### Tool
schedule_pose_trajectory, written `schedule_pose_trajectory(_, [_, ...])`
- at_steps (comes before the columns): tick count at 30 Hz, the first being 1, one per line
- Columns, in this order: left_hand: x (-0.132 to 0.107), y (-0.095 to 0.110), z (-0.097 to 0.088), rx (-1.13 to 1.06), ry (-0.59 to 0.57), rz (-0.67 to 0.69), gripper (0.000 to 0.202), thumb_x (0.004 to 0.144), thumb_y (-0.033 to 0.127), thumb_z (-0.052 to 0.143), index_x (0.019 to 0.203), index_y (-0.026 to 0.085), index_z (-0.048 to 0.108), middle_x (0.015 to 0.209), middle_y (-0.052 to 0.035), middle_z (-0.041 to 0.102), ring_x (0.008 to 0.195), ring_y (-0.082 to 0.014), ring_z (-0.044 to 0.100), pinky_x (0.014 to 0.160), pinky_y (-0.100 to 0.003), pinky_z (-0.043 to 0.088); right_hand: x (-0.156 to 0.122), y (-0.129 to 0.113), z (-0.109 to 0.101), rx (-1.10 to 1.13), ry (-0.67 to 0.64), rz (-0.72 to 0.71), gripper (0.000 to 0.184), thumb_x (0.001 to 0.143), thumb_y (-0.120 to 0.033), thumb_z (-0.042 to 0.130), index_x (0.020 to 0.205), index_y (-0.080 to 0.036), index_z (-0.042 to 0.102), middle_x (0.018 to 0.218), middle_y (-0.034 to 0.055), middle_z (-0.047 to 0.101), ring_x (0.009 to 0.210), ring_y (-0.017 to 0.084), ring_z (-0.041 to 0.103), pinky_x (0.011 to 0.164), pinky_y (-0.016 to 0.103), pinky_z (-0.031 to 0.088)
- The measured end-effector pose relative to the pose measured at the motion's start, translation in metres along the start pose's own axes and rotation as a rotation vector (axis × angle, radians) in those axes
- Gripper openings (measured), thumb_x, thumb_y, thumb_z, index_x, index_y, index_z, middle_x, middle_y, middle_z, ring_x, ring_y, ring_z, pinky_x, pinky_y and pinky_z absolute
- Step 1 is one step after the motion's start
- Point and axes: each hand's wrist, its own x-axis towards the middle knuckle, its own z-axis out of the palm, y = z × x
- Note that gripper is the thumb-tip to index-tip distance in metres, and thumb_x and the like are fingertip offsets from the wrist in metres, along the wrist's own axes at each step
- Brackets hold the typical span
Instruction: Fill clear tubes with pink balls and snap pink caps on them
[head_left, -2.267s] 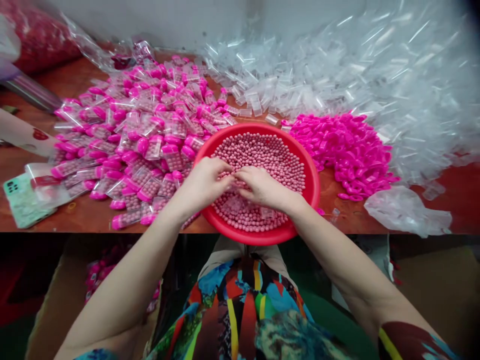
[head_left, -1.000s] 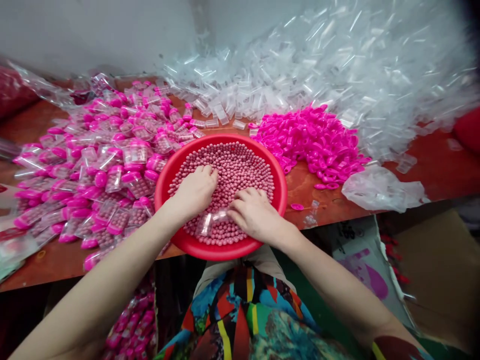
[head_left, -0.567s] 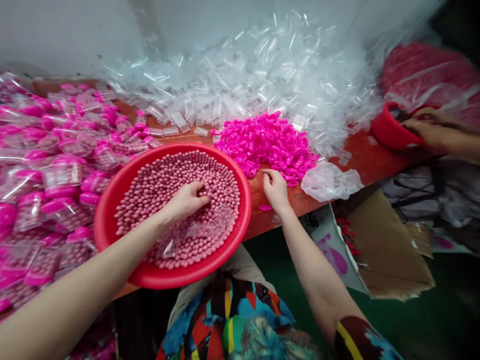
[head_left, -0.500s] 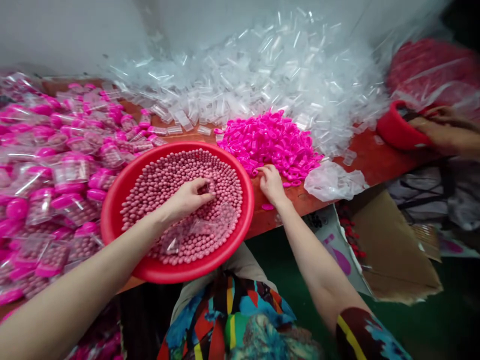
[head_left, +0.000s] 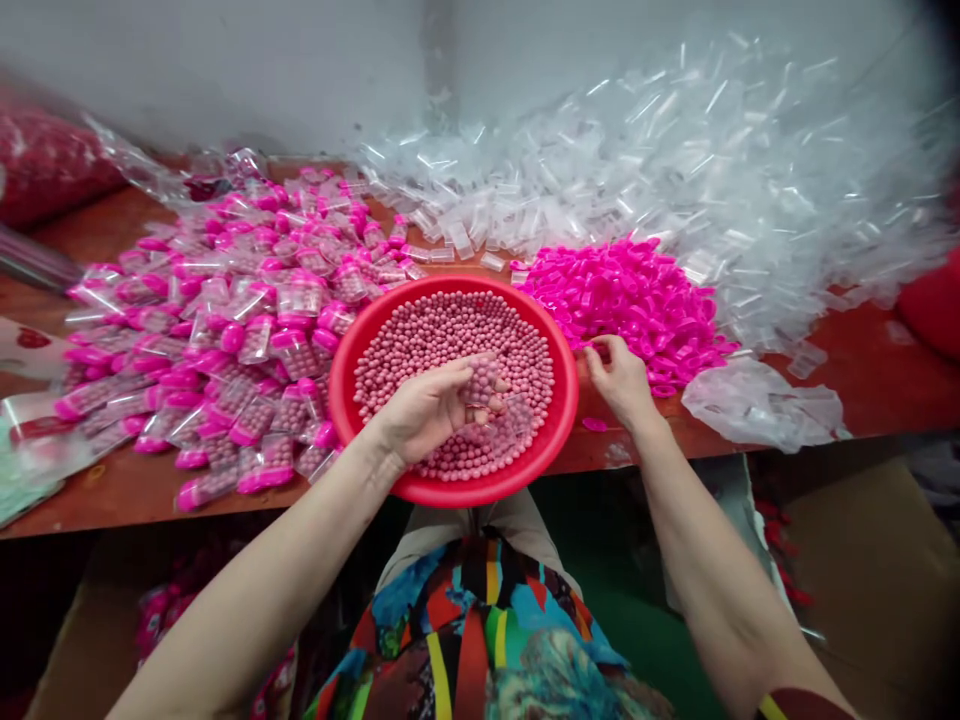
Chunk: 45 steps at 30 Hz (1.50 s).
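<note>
A red basin full of pink beads stands at the table's front edge. Over the beads, my left hand is turned partly palm-up, its fingers closed around a small clear plastic container with beads in it. Other clear containers lie on the beads beyond the fingers. To the right of the basin, my right hand pinches a small bright pink cap at its fingertips, partly hidden. It is beside a heap of pink caps.
Filled containers with pink caps are piled on the left. Empty clear containers form a large heap along the wall. A crumpled plastic bag lies at the right front, and one loose cap lies near the table edge.
My view has swung left. My left hand has lifted from the beads and rolled, bringing the container into sight. My right hand stays beside the cap heap, its fingertips now nearer the basin's rim.
</note>
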Motion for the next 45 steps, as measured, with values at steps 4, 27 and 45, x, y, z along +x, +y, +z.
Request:
schedule_pose_trajectory(4, [-0.006, -0.005, -0.001, -0.015, -0.026, 0.026, 0.031, 0.091, 0.023, 0.052, 0.11, 0.007, 0.071, 0.088, -0.0133, 0.073, 0.068, -0.0176, 0.066, 0.057, -0.027, 0.05, -0.011, -0.065, -0.018, 0.552, -0.057, 0.092, 0.034, 0.095, -0.046, 0.055, 0.119, -0.022, 0.063, 0.091, 0.0026, 0.07, 0.073, 0.016, 0.065, 0.072, 0.033, 0.054])
schedule_pose_trajectory(27, [-0.023, -0.015, -0.024, 0.221, 0.226, 0.061, 0.012, 0.084, 0.025, 0.064, 0.082, 0.014, 0.067, 0.07, -0.0033, 0.062, 0.051, -0.0098, 0.053, 0.042, -0.02, 0.033, -0.012, -0.138, -0.002, -0.297, -0.478, -0.875, 0.024, 0.096, -0.015, 0.052, 0.111, -0.016, 0.071, 0.107, 0.0142, 0.07, 0.098, 0.027, 0.058, 0.085, 0.043, 0.045])
schedule_pose_trajectory(45, [-0.028, -0.026, -0.008, -0.228, 0.141, 0.195, 0.02, 0.084, 0.008, 0.057, 0.095, 0.011, 0.073, 0.093, -0.0077, 0.072, 0.076, -0.0145, 0.065, 0.061, -0.024, 0.049, -0.037, -0.176, 0.012, 0.498, -0.216, -0.274, 0.017, 0.095, -0.024, 0.059, 0.103, -0.022, 0.073, 0.098, 0.0048, 0.073, 0.094, 0.018, 0.068, 0.088, 0.035, 0.054])
